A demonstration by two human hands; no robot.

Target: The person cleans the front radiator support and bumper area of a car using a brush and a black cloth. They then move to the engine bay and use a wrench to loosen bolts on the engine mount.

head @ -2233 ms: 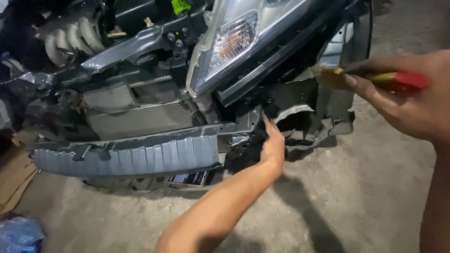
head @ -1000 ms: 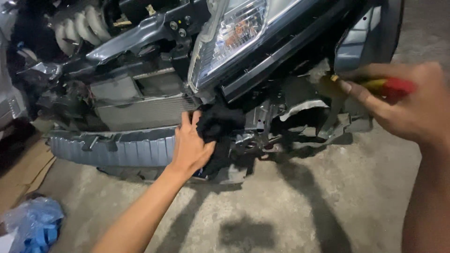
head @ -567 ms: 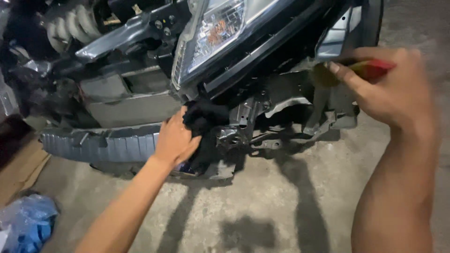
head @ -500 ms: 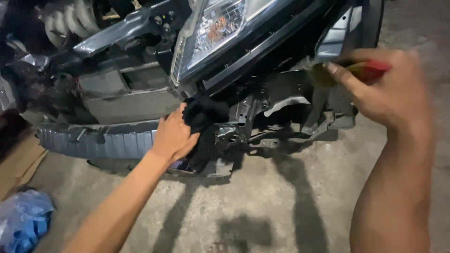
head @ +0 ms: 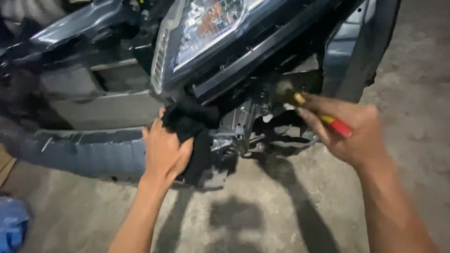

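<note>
Basically a stripped car front [head: 262, 51], bumper cover off, headlight [head: 206, 23] in place, grey bumper beam [head: 84, 152] low left over the concrete floor [head: 281, 211]. Left hand [head: 164, 150] has its fingers closed on a black cloth [head: 192, 122] just under the headlight corner. Right hand [head: 349, 133] grips a yellow-and-red-handled screwdriver [head: 328, 119], fingers wrapped round it, tip aimed into the bracket area below the lamp. Best done holding the cloth part steady and seating the tip squarely before turning. Tip blurred; fastener not visible; blue bag [head: 11, 225] cut off at the edge.
</note>
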